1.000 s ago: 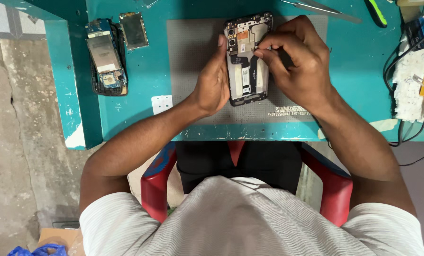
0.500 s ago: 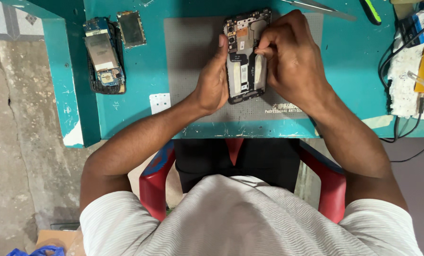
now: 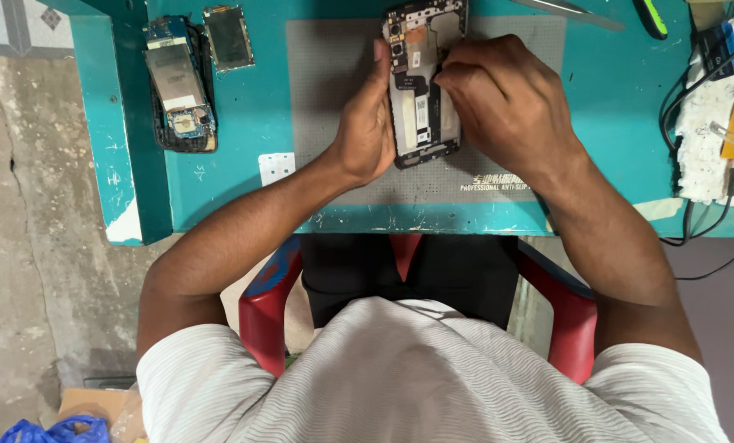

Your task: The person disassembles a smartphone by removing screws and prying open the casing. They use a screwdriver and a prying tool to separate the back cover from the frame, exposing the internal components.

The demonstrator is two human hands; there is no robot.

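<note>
An opened phone (image 3: pixel 420 90) lies on the grey mat (image 3: pixel 334 98) of the teal bench (image 3: pixel 621 107); the left hand (image 3: pixel 367 123) clasps its edge, the right hand (image 3: pixel 498 102) curls closed over its parts—best worked gently, phone held flat.

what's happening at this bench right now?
A seated person is working on an opened phone with its back cover off, lying on a grey mat on a teal table. The left hand braces the phone's left edge; the right hand presses its fingertips onto the exposed insides. Another dismantled phone and a loose screen lie to the left, apart from the hands.
</note>
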